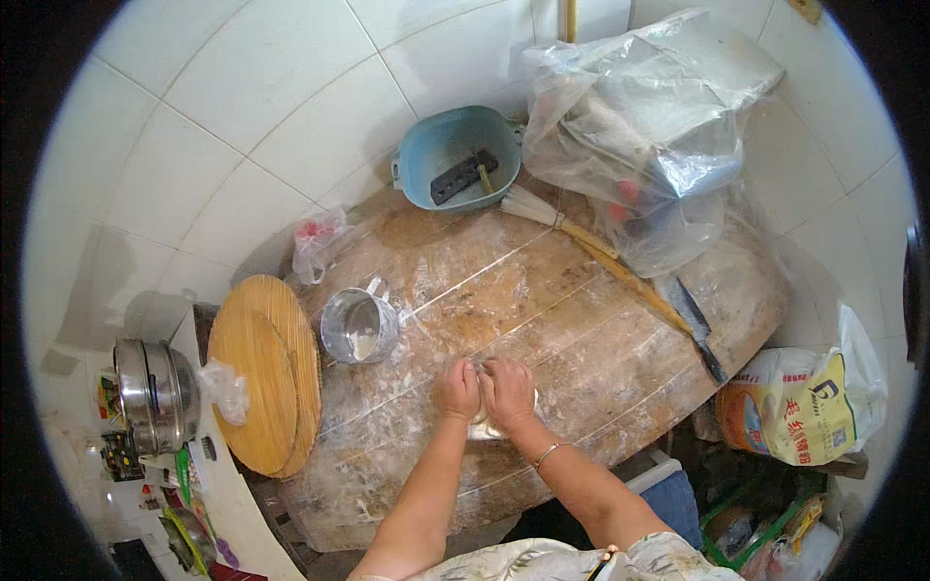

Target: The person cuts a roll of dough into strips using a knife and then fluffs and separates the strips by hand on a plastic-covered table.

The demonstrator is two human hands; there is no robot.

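Observation:
Side by side near the front of the floury wooden board, my left hand and my right hand press down on a pale piece of dough. The fingers of both curl over its far side, and my hands cover most of it. A strip of the dough shows below my palms. A bracelet circles my right wrist. Beyond my left hand stands a metal cup with a handle and some white stuff inside.
Round wooden lids lean at the left, near a steel pot. A blue basin stands at the back. A brush, a rolling pin, a knife and plastic-wrapped things lie right. A flour bag sits beyond the board's right edge.

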